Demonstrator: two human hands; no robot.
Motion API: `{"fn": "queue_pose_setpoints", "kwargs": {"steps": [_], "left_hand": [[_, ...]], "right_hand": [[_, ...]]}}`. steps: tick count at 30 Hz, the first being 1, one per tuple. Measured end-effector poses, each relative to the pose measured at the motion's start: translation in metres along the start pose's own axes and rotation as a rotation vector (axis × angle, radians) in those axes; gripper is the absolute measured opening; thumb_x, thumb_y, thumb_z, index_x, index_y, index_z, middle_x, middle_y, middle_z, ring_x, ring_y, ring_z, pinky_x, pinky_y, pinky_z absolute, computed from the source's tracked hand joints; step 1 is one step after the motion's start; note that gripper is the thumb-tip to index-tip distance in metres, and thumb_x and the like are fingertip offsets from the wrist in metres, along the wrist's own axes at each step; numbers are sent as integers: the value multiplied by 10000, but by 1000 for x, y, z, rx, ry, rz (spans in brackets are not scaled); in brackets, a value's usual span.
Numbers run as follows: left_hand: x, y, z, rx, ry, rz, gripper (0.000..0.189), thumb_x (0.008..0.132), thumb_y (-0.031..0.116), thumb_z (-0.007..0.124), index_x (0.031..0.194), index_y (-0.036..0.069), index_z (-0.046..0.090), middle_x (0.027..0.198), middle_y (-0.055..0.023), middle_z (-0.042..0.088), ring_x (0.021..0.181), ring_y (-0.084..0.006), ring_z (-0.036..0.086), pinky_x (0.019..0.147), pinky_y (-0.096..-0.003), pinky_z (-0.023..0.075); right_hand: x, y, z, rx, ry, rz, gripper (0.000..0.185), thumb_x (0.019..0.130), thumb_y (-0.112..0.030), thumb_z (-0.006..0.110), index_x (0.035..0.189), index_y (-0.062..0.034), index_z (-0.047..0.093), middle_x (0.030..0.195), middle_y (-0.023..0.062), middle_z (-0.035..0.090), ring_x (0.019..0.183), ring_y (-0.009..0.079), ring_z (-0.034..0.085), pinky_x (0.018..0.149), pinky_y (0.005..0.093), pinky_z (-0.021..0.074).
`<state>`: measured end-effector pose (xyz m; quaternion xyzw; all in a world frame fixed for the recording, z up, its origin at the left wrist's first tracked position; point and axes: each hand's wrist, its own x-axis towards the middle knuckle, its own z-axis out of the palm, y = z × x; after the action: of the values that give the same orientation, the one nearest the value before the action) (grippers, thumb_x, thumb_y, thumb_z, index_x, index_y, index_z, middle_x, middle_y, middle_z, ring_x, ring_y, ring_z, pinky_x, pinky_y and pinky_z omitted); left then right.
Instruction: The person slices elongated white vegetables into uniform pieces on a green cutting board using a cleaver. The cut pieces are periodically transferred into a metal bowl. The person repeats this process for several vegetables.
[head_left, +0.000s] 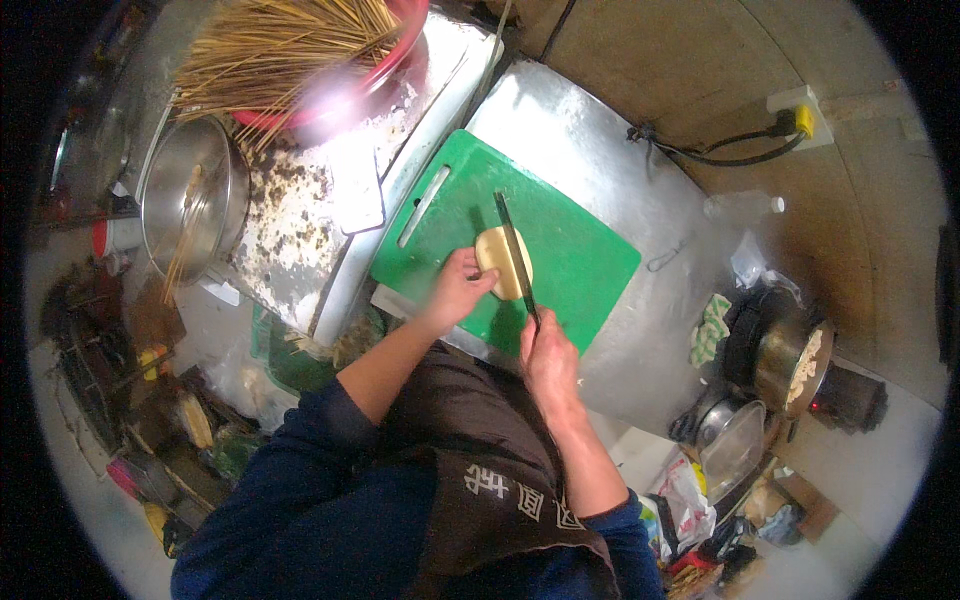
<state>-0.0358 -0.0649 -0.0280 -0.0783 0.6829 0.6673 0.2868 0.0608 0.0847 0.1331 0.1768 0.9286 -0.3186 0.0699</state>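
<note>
A pale yellow, rounded block of food (493, 259) lies on a green plastic cutting board (577, 244). My left hand (459, 291) holds the block's left side, thumb at its lower edge and fingers along its side. In my right hand (551, 356) is the handle of a long, dark knife (517, 259), whose blade runs across the block, right of its middle. Whether the blade has entered the food cannot be told. The knife's tip reaches past the block's far edge over the board.
A steel bowl (154, 217) with skewers and a red basin (409, 52) heaped with bamboo skewers (292, 45) stand left. A phone (360, 187) lies beside the board. Rightward are a green-white cloth (709, 330), a plastic bottle (739, 205) and a metal pot (780, 360).
</note>
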Motion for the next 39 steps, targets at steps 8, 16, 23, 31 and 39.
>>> {"fn": "queue_pose_setpoints", "kwargs": {"steps": [8, 16, 23, 31, 39], "left_hand": [[-2, 5, -1, 45, -20, 28, 520, 1000, 175, 805, 1396, -21, 531, 1262, -168, 656, 1161, -241, 671, 906, -365, 634], [3, -7, 1, 60, -4, 56, 524, 1003, 176, 795, 1400, -33, 524, 1259, -178, 661, 1152, -250, 680, 879, -376, 646], [-8, 10, 1, -12, -10, 6, 543, 1001, 194, 795, 1414, -36, 527, 1273, -171, 687, 1185, -247, 677, 950, -385, 613], [-15, 34, -1, -143, 65, -69, 622, 1005, 186, 787, 1475, -66, 466, 1314, -177, 674, 1217, -261, 681, 1016, -386, 600], [-32, 36, 5, -74, 53, 32, 574, 985, 209, 813, 1422, -72, 569, 1259, -164, 711, 1125, -226, 707, 967, -353, 585]], "right_hand": [[5, 5, 1, 17, 5, -33, 237, 1102, -179, 579, 1244, 1, 639, 909, 309, 725, 821, 499, 727, 719, 578, 580], [8, 18, 13, -24, -33, -15, 222, 1094, -178, 585, 1231, -9, 628, 992, 287, 741, 845, 490, 737, 727, 569, 598], [2, 18, 4, 18, 63, -163, 208, 1096, -165, 594, 1206, 10, 617, 884, 299, 720, 785, 485, 724, 680, 567, 577], [39, 21, 31, -20, 0, -23, 230, 1112, -210, 580, 1052, 11, 595, 841, 312, 714, 726, 518, 707, 631, 597, 575], [25, 21, 23, -39, 21, -97, 247, 1113, -212, 562, 1083, 28, 609, 859, 309, 728, 747, 497, 730, 638, 570, 606]]}}
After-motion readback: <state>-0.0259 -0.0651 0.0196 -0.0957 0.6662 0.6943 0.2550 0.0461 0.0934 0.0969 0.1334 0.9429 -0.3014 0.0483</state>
